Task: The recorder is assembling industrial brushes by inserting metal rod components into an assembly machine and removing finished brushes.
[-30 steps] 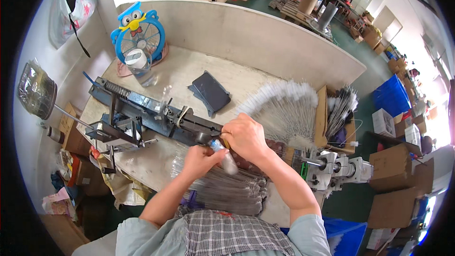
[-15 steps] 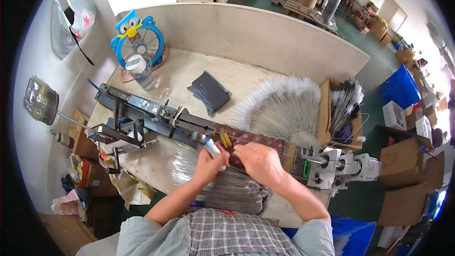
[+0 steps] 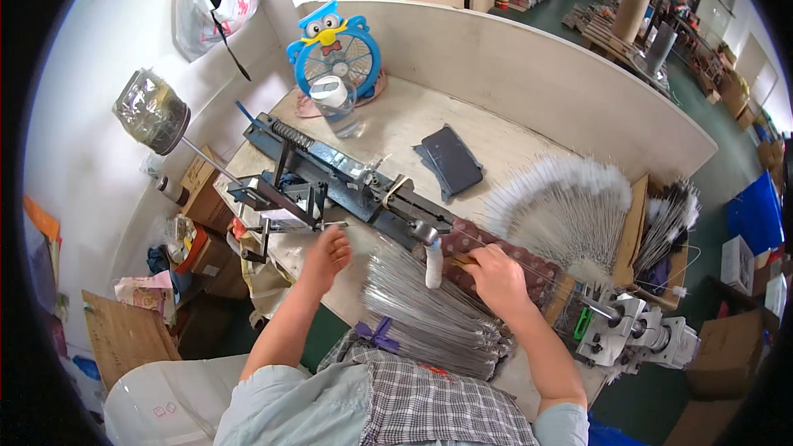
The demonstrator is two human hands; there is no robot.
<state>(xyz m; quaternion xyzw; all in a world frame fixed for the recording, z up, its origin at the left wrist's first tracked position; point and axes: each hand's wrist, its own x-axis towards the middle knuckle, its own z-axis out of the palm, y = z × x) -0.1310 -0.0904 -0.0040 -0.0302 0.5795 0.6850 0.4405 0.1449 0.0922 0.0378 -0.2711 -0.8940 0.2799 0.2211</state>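
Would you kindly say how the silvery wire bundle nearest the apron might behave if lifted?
The wire bundle would probably flex somewhat, looking long and thin-stranded. It may splay or shift unevenly, since it spreads wider toward the left.

A pale partition (image 3: 529,66) curves along the far edge of the desk (image 3: 413,107), and a white wall (image 3: 74,107) rises beyond its left edge. Green floor (image 3: 700,107) spreads past the far right corner, where bright light (image 3: 781,97) washes the room's side.
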